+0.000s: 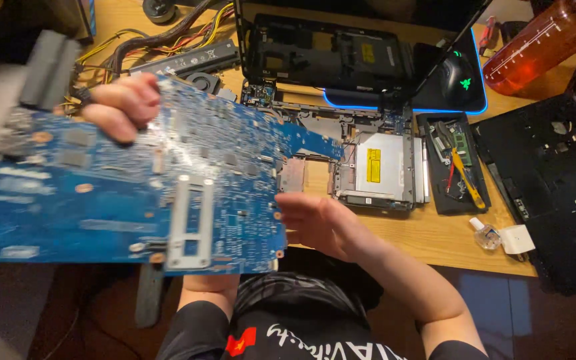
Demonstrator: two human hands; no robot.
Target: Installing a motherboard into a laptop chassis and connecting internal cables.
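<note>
Two bare hands hold one large blue circuit board (135, 180) up close to the head camera, above the near edge of a wooden desk (435, 237). Its far left end is blurred and grey, with a dark block-shaped part sticking up. Across the blue face run rows of tiny silver components, several copper-ringed screw holes along the edges, and a pale metal bracket (190, 223) with slots, set upright low in the middle. On its right side the board has a notched, stepped outline.

At the upper left of the board the left hand (123, 107) curls its fingers over the top edge and grips it. At the lower right edge the right hand (318, 223) rests its fingers against the board's side, palm partly open; how firmly it grips cannot be told.

Beyond the board lies a stripped laptop base (375, 170) with a silver optical drive bearing a yellow label. Behind it stands a black laptop shell (321, 57). Further right sit a black mouse (460, 79) on a blue-lit pad, a small black tray (451, 167) holding a yellow-handled tool, an orange translucent bottle (535, 50), and a black cover panel (555, 187).
</note>
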